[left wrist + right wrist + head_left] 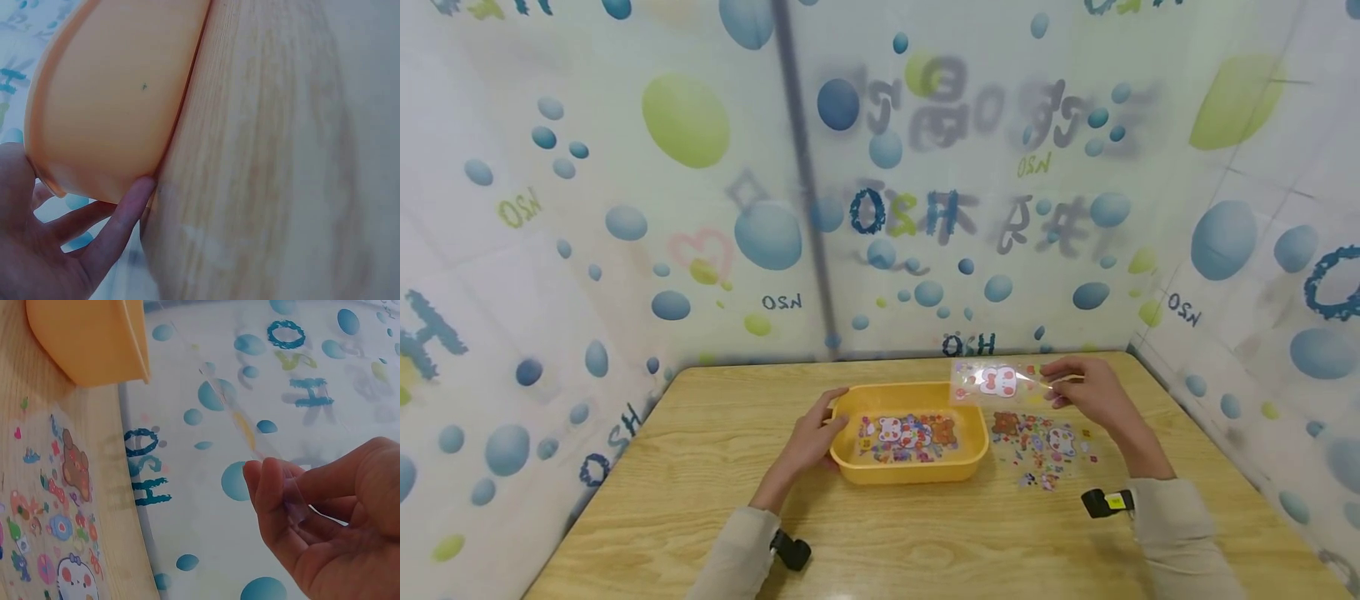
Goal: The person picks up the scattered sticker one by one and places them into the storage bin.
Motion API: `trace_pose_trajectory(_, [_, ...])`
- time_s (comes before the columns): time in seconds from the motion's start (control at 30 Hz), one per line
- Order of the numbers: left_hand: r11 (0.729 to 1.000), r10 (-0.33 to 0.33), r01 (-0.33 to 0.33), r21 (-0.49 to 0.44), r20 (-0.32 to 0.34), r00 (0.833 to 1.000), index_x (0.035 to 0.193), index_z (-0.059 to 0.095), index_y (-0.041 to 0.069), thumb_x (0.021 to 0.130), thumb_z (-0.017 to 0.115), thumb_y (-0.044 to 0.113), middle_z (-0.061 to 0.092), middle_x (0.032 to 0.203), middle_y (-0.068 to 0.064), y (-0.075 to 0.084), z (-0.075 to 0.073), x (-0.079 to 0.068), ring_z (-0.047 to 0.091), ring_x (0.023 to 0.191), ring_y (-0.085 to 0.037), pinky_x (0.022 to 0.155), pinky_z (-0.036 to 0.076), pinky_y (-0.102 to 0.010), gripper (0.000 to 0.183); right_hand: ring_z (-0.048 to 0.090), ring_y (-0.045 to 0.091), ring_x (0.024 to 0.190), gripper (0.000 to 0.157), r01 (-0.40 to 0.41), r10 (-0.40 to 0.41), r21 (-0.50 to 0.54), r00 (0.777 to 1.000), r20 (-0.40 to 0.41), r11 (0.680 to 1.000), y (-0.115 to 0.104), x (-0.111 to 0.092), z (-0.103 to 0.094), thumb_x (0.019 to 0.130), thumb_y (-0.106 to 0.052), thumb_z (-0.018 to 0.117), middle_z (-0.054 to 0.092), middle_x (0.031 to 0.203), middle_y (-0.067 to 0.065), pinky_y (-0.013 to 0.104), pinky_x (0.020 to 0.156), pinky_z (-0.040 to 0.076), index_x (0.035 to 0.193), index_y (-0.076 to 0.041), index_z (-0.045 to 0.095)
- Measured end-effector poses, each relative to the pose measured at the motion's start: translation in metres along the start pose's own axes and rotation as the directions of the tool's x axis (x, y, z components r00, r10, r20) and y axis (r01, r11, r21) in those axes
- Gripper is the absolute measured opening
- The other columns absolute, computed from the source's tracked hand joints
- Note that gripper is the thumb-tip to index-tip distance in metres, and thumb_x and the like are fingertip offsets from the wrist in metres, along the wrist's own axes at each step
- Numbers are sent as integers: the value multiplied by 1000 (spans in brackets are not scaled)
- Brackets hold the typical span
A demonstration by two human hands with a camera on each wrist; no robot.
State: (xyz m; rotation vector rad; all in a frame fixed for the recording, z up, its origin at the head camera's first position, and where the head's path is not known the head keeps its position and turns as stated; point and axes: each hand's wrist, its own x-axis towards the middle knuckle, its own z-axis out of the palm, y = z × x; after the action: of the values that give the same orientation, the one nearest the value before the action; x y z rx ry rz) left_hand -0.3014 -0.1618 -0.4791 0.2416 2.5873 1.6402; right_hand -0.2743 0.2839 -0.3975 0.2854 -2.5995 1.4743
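A clear sticker sheet point(997, 382) with a white cartoon face hangs above the table, its right end pinched between the thumb and fingers of my right hand point(1093, 393). The sheet's left end overlaps the far right corner of a yellow plastic basin point(910, 474) in the head view. My left hand point(807, 440) grips the basin's left end, thumb at the rim and fingers against the outer wall. Inside the basin lie sticker sheets point(914, 433) with bear and rabbit figures. From the right wrist, the held sheet is seen nearly edge-on above my right hand point(325, 519).
More transparent sticker sheets point(1062, 442) lie on the wooden table point(910, 537) just right of the basin. A curtain point(880, 275) printed with blue and green drops hangs behind the table and along both sides. Each wrist carries a small black camera point(791, 550).
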Motion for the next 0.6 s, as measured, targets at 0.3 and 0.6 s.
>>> trace_pose_trajectory(0.3, [1000, 7, -7, -13, 5, 1000, 155, 44, 30, 107, 55, 20, 61, 138, -27, 1, 0, 0, 72, 90, -30, 48, 63, -43, 50, 71, 15, 80, 27, -3, 3, -24, 1000, 29, 1000, -5, 3, 16, 98, 10, 54, 66, 117, 32, 26, 67, 65, 123, 15, 64])
trace_pose_trajectory(0.6, [1000, 12, -12, -20, 5, 1000, 155, 44, 30, 107, 55, 20, 61, 137, -27, 0, -1, 0, 72, 88, -29, 48, 63, -44, 51, 70, 24, 81, 30, -8, 14, -69, 996, 92, 998, -19, 11, 39, 93, 12, 54, 67, 116, 30, 28, 68, 65, 120, 12, 66])
